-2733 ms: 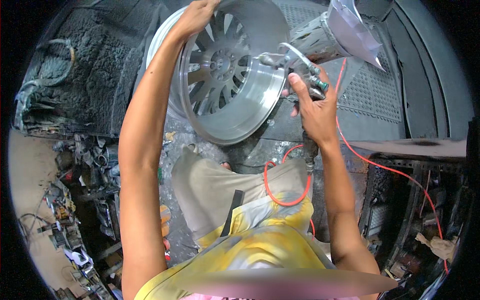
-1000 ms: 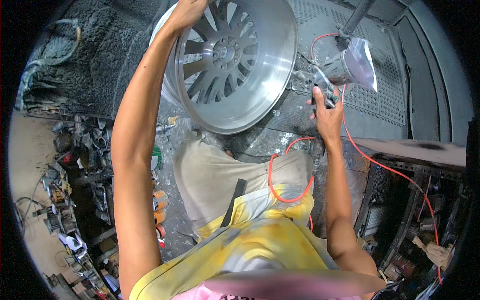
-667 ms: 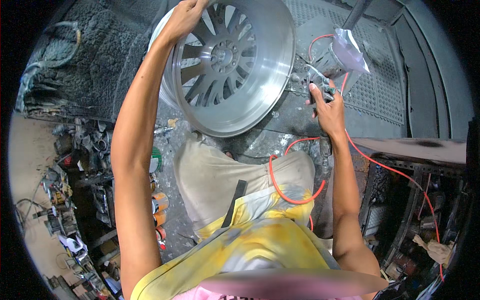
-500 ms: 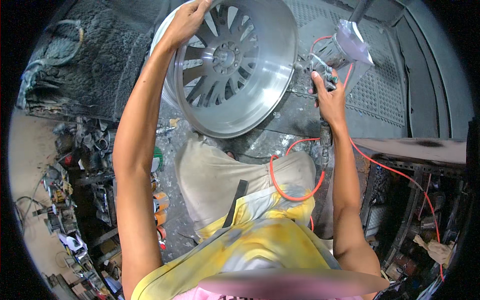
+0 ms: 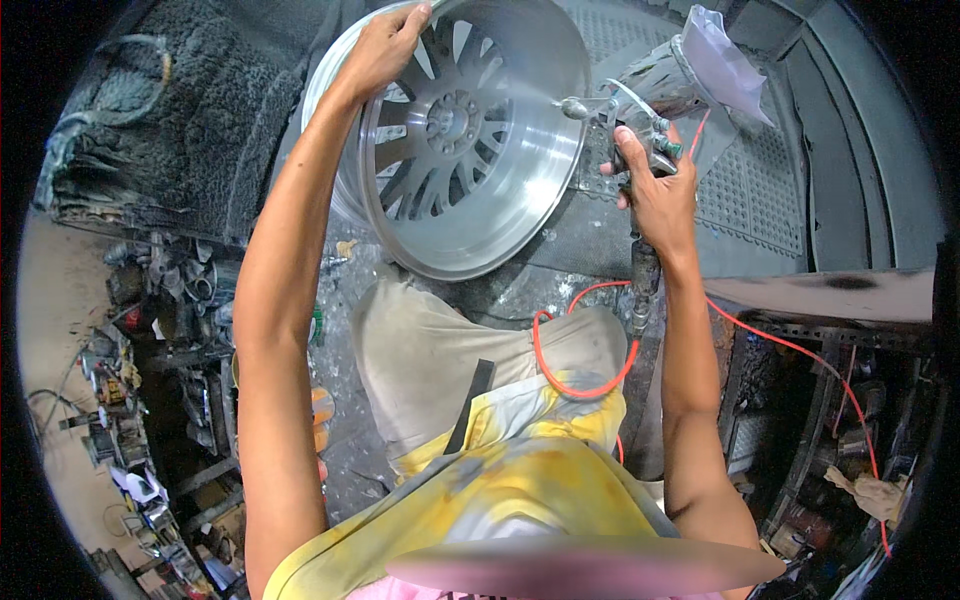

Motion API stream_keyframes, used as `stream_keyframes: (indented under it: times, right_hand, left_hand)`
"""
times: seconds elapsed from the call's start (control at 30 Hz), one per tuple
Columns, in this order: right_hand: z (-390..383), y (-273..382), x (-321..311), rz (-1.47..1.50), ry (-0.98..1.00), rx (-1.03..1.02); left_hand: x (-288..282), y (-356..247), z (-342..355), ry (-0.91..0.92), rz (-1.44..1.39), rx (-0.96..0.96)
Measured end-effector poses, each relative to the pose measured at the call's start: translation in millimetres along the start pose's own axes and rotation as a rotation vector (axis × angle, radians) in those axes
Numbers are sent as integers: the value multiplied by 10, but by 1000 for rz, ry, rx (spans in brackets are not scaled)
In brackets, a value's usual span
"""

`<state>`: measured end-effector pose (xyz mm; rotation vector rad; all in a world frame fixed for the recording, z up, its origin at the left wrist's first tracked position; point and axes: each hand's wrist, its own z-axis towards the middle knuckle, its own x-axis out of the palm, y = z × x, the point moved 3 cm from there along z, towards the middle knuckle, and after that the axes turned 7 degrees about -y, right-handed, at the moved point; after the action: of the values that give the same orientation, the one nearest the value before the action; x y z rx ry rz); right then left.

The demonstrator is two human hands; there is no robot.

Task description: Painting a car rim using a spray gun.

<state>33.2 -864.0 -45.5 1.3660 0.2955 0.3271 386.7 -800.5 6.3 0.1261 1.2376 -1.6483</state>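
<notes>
Left hand (image 5: 385,45) grips the top rim of the silver multi-spoke alloy wheel rim (image 5: 455,140), fingers curled over the edge, holding it upright and tilted, its open face turned toward the person and slightly right. The wheel's lower edge sits on the grimy grey paint-spattered floor (image 5: 560,240), just ahead of the person's knee. Right hand (image 5: 650,190) is closed around the handle of the metal spray gun (image 5: 625,125), index finger up along the trigger; whether the trigger is pressed, cannot tell. The gun's nozzle points left at the wheel's inner barrel, close but not touching, with a faint mist there. A plastic-covered paint cup (image 5: 690,65) sits on top of the gun, leaning up and right. Thin orange air hose (image 5: 585,375) loops from below the gun handle across the lap in beige trousers and trails off right. So the wheel lies left of the gun, its axle axis roughly toward the nozzle; the right hand is nearer the barrel wall, the left steadies the far rim. Cluttered metal parts (image 5: 150,330) lie at the left floor edge.
</notes>
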Motion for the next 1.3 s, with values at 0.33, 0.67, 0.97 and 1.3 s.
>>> stream_keyframes:
  times: [0.33,0.67,0.97,1.3]
  right_hand:
    - [266,62,121,-109,-25,-159]
    - [246,-651,-124,-482,-57,-109]
    - [-516,-809,-67,-297,228,137]
    - [-896,-384,148,56,207,202]
  left_hand:
    - [19,-127,-47,9,-6,18]
    - [191,-178,117,29,21,-21]
    - [316,-107,271,46,20,64]
    - [394,-36,399,100,72,74]
